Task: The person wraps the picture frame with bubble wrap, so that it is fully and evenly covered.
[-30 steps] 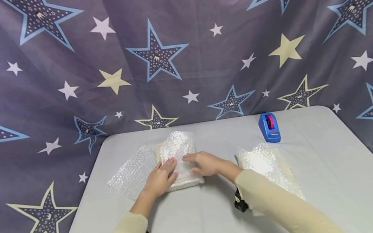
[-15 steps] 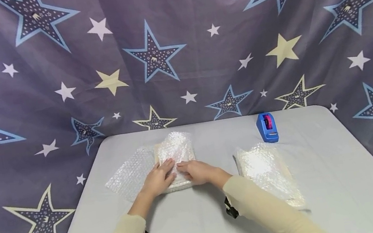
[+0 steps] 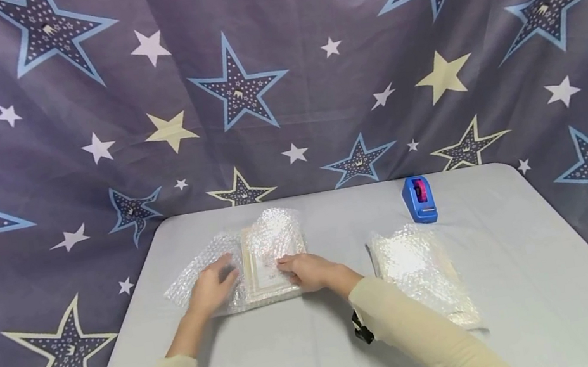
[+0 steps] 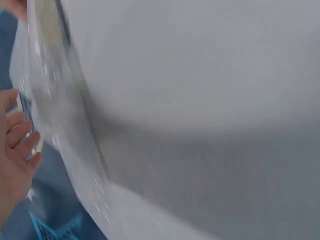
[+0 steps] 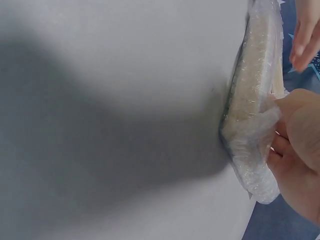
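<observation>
A cream-bordered picture frame (image 3: 253, 280) lies on bubble wrap (image 3: 276, 228), one flap of which is folded over its right part. My right hand (image 3: 313, 271) rests on that folded flap, fingertips touching it over the frame. In the right wrist view the right hand (image 5: 300, 155) lies against the wrapped edge (image 5: 252, 75). To the left, my left hand (image 3: 211, 288) is over the loose left flap (image 3: 183, 284), its fingers apart and relaxed. The left wrist view has the left hand (image 4: 17, 160) beside the bubble wrap (image 4: 65, 115); whether they touch I cannot tell.
A second bubble-wrapped flat item (image 3: 423, 272) lies to the right on the white table (image 3: 516, 276). Behind it stands a blue tape dispenser (image 3: 420, 205) with a pink roll. A star-patterned curtain (image 3: 303, 92) hangs behind the table's far edge.
My left hand has moved left off the frame, baring its left part. The right hand has shifted left onto the folded flap and presses there.
</observation>
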`<state>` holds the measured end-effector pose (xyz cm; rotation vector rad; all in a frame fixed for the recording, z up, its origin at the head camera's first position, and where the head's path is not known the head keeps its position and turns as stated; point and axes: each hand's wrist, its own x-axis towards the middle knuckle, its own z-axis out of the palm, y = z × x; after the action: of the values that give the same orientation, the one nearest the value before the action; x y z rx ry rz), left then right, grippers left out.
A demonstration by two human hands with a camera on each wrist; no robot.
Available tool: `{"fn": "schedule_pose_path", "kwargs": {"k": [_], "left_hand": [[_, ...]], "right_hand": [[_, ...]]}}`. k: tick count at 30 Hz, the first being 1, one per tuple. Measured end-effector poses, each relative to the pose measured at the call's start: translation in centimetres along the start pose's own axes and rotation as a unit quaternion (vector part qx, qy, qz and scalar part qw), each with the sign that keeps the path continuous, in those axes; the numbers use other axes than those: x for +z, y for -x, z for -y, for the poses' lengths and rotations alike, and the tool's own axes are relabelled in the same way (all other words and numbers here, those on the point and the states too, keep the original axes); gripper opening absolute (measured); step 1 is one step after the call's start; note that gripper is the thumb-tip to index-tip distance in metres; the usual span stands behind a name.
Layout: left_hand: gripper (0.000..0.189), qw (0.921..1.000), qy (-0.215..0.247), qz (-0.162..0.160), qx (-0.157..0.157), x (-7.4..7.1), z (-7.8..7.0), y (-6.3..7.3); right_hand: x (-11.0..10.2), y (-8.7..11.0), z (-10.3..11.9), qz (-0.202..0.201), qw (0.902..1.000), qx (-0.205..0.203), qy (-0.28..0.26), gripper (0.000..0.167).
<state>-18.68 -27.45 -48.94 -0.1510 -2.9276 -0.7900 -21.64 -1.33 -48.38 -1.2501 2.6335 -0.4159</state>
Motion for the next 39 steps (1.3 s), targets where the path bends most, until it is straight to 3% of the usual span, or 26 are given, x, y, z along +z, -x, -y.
{"fn": "schedule_pose_path", "kwargs": {"k": [6,11,14,17,23,26,29,33,35,39], "left_hand": [[0.051,0.9939,-0.018,-0.024,-0.106,-2.9,3.3,1.5],[0.057,0.9765,-0.015,-0.014,-0.215,-4.4,5.6,2.3],[0.057,0.9666,0.02,-0.017,-0.255,-4.8,6.7,2.7],[0.052,0.9541,0.081,-0.043,-0.285,-4.8,7.5,2.9],[0.048,0.9015,0.21,-0.095,-0.367,-4.6,8.1,3.0],[0.047,0.8818,0.248,-0.103,-0.388,-4.4,8.4,3.1],[0.038,0.8682,0.287,-0.107,-0.39,-4.1,8.5,3.3],[0.018,0.8429,0.371,-0.115,-0.373,-4.1,8.2,3.2],[0.013,0.8252,0.416,-0.117,-0.364,-4.2,7.8,3.1],[0.015,0.7785,0.494,-0.125,-0.366,-4.8,6.9,2.9]], "right_hand": [[0.1,0.1,0.1,0.003,1.0,0.004,0.0,0.047],[0.1,0.1,0.1,0.003,1.0,0.006,-0.004,0.047],[0.1,0.1,0.1,0.005,0.9999,0.008,-0.008,0.048],[0.1,0.0,0.1,0.006,0.9999,0.007,-0.012,0.048],[0.1,0.0,0.1,0.004,0.9998,0.005,-0.017,0.047],[0.2,0.0,0.2,0.004,0.9999,0.005,-0.015,0.047],[0.3,0.1,0.2,0.005,0.9999,0.003,-0.014,0.047],[0.3,0.1,0.1,0.0,0.9998,-0.005,-0.019,0.046],[0.2,0.1,-0.1,-0.008,0.9998,-0.008,-0.017,0.046],[0.2,0.1,-0.2,-0.011,0.9997,-0.011,-0.02,0.045]]}}
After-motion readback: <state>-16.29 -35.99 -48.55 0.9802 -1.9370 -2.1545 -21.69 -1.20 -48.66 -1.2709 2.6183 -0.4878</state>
